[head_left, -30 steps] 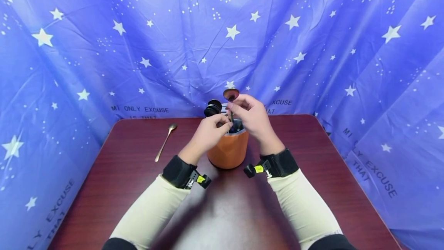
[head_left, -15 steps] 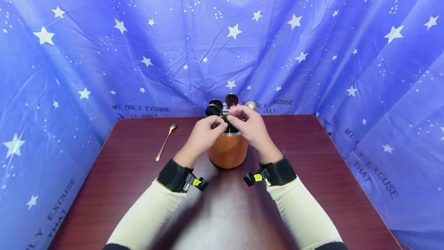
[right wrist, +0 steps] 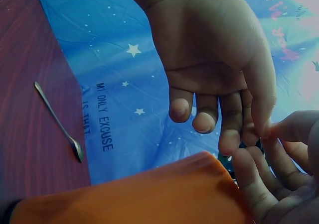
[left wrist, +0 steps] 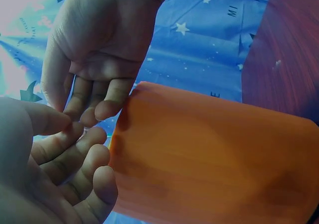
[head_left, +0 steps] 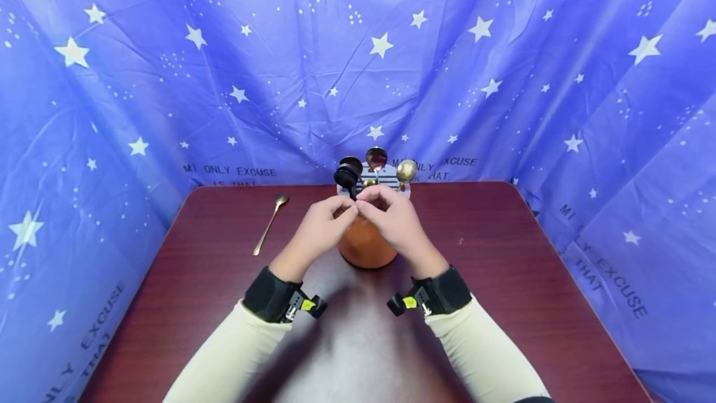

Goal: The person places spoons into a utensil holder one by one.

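An orange pot [head_left: 366, 244] stands upright on the table, with several round-headed utensils rising from it. Black round heads [head_left: 349, 171] lean to the left, a dark shiny spoon [head_left: 376, 158] is at the back, and a gold spoon [head_left: 406, 171] is on the right. My left hand [head_left: 324, 226] and right hand [head_left: 394, 219] meet at the pot's near rim, just below the black heads. In the left wrist view the thumbs and forefingers of the left hand [left wrist: 55, 169] and right hand [left wrist: 104, 45] come together. Whether a thin handle lies between those fingertips cannot be made out.
A single gold spoon [head_left: 271, 224] lies on the dark red table [head_left: 475, 266], left of the pot. A blue curtain [head_left: 313, 79] with white stars surrounds the table's back and sides.
My right hand has come down from the dark spoon's head and moved left to meet my left hand. The dark spoon now stands in the pot. The gold spoon on the right has come into view.
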`<action>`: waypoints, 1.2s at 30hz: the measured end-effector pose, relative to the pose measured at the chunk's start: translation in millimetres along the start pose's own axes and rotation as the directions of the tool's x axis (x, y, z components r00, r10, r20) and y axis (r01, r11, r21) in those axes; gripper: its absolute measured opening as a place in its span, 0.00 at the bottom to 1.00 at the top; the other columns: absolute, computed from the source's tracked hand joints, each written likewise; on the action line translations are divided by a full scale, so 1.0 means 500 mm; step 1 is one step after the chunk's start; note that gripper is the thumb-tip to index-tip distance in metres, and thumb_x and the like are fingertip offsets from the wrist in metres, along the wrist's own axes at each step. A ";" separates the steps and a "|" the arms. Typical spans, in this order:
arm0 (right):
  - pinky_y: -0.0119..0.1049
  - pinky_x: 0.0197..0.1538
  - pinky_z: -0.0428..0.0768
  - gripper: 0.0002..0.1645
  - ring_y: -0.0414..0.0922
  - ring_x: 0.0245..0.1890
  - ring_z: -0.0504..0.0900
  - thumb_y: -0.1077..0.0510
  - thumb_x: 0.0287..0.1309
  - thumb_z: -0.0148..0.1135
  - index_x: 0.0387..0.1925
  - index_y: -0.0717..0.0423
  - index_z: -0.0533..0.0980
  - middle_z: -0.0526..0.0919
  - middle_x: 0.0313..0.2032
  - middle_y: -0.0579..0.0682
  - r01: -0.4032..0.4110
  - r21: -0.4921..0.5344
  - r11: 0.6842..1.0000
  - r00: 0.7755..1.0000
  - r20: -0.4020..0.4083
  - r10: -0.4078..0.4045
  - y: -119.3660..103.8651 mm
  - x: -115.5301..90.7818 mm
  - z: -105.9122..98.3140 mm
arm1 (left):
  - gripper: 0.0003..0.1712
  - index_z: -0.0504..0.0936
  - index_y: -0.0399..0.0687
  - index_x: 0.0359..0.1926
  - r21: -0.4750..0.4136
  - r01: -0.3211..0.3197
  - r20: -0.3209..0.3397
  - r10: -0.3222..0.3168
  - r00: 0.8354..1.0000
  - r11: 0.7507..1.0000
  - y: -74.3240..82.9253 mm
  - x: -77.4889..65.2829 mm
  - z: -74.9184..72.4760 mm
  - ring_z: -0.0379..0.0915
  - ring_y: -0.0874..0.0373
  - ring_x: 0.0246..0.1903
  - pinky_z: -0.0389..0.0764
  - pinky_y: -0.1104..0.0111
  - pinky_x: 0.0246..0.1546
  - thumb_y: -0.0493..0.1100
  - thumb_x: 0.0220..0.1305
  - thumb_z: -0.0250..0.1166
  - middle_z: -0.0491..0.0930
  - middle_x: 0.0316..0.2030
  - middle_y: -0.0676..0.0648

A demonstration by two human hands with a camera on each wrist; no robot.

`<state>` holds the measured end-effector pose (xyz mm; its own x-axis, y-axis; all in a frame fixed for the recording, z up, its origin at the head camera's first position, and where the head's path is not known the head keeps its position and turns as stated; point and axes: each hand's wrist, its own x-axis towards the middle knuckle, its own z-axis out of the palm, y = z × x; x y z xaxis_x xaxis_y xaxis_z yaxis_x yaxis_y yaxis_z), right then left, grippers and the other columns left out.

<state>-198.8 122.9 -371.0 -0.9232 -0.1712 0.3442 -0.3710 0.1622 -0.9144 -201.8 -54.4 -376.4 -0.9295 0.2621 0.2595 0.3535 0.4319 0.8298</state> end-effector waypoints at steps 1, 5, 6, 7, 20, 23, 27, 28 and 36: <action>0.39 0.37 0.83 0.10 0.51 0.32 0.84 0.60 0.65 0.66 0.44 0.62 0.81 0.85 0.35 0.53 -0.006 -0.003 1.000 1.000 0.006 0.006 0.001 -0.002 0.002 | 0.09 0.85 0.53 0.39 0.010 -0.004 0.004 0.004 1.000 1.000 -0.002 -0.003 -0.002 0.73 0.58 0.30 0.75 0.64 0.33 0.48 0.72 0.59 0.81 0.30 0.53; 0.39 0.36 0.82 0.08 0.51 0.32 0.84 0.58 0.66 0.66 0.44 0.57 0.82 0.84 0.34 0.52 -0.033 -0.032 0.999 0.999 0.034 0.035 0.006 -0.009 0.015 | 0.09 0.85 0.51 0.40 0.037 -0.012 0.011 0.011 1.000 0.999 -0.013 -0.020 -0.010 0.72 0.58 0.31 0.74 0.64 0.34 0.47 0.72 0.60 0.80 0.31 0.54; 0.38 0.35 0.81 0.08 0.51 0.32 0.84 0.57 0.66 0.66 0.44 0.56 0.82 0.84 0.34 0.51 -0.039 -0.042 0.998 0.998 0.041 0.040 0.009 -0.011 0.019 | 0.10 0.85 0.50 0.40 0.037 -0.009 0.014 0.009 1.000 0.999 -0.017 -0.025 -0.011 0.72 0.58 0.30 0.73 0.64 0.33 0.48 0.72 0.60 0.79 0.30 0.53; 0.37 0.35 0.81 0.07 0.51 0.32 0.84 0.58 0.66 0.66 0.43 0.55 0.82 0.84 0.33 0.51 -0.043 -0.045 0.998 0.998 0.046 0.045 0.011 -0.014 0.023 | 0.11 0.85 0.50 0.40 0.035 -0.006 0.017 0.006 1.000 0.999 -0.022 -0.031 -0.012 0.71 0.58 0.29 0.73 0.64 0.32 0.48 0.73 0.59 0.78 0.29 0.53; 0.34 0.33 0.82 0.06 0.47 0.28 0.83 0.62 0.65 0.66 0.42 0.60 0.82 0.85 0.32 0.54 -0.098 0.009 0.995 0.990 0.107 0.097 0.069 -0.051 0.089 | 0.09 0.85 0.52 0.38 -0.042 0.063 0.018 -0.063 0.998 0.997 -0.091 -0.104 -0.007 0.75 0.59 0.28 0.76 0.66 0.32 0.45 0.75 0.59 0.81 0.29 0.49; 0.34 0.32 0.82 0.07 0.52 0.28 0.83 0.61 0.64 0.67 0.42 0.60 0.82 0.85 0.33 0.57 -0.110 0.018 0.994 0.987 0.119 0.107 0.094 -0.058 0.105 | 0.09 0.85 0.50 0.39 -0.054 0.111 0.014 -0.111 0.994 0.992 -0.112 -0.118 -0.006 0.77 0.59 0.28 0.79 0.66 0.33 0.46 0.75 0.60 0.83 0.30 0.48; 0.44 0.35 0.85 0.09 0.59 0.30 0.84 0.61 0.64 0.67 0.43 0.62 0.81 0.85 0.35 0.61 -0.133 0.032 0.991 0.981 0.145 0.127 0.129 -0.065 0.124 | 0.11 0.84 0.47 0.40 -0.062 0.180 -0.001 -0.180 0.984 0.982 -0.141 -0.134 -0.003 0.78 0.59 0.28 0.80 0.65 0.33 0.46 0.75 0.60 0.83 0.30 0.51; 0.46 0.35 0.85 0.09 0.58 0.29 0.84 0.61 0.64 0.67 0.43 0.62 0.81 0.85 0.35 0.60 -0.141 0.025 0.990 0.979 0.152 0.135 0.136 -0.067 0.129 | 0.10 0.84 0.47 0.39 -0.063 0.192 -0.007 -0.193 0.981 0.979 -0.148 -0.138 -0.003 0.78 0.59 0.28 0.80 0.65 0.33 0.46 0.75 0.60 0.83 0.30 0.51; 0.36 0.33 0.83 0.05 0.45 0.25 0.82 0.61 0.64 0.65 0.41 0.57 0.82 0.83 0.29 0.49 -0.169 -0.051 0.984 0.964 0.198 0.176 0.174 -0.083 0.160 | 0.07 0.84 0.43 0.38 0.029 0.270 -0.120 -0.265 0.957 0.962 -0.217 -0.152 -0.014 0.76 0.60 0.28 0.76 0.66 0.34 0.41 0.72 0.62 0.84 0.28 0.50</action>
<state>-184.8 66.3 -481.8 -0.9356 -0.3287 0.1290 -0.2142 0.2380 -0.9473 -170.5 -127.2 -482.6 -0.9956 0.0332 0.0878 0.0924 0.5115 0.8543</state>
